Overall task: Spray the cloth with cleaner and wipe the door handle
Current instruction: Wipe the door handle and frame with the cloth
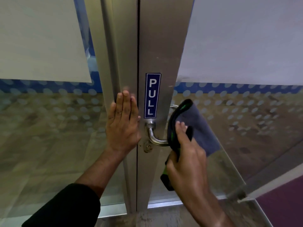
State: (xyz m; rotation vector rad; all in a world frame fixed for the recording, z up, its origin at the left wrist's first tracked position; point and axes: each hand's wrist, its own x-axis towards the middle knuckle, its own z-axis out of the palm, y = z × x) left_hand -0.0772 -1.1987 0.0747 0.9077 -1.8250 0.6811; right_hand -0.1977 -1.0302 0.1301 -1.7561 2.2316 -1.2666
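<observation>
The left hand [123, 122] lay flat, fingers straight, pressed on the brushed-metal door frame [113, 66] beside the closing edge; the right hand [185, 154] gripped a folded grey microfibre cloth with green trim [195, 122], fingers curled round it; the cloth wrapped the curved steel door handle [154, 136], whose long axis ran upright, just right of the blue PULL sticker [152, 95]; the right hand was nearer, so the wiping stroke likely ran along the bar.

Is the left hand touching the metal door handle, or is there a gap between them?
Apart. The head view shows the left hand pressed flat on the door frame, with a strip of bare metal between it and the door handle.
</observation>
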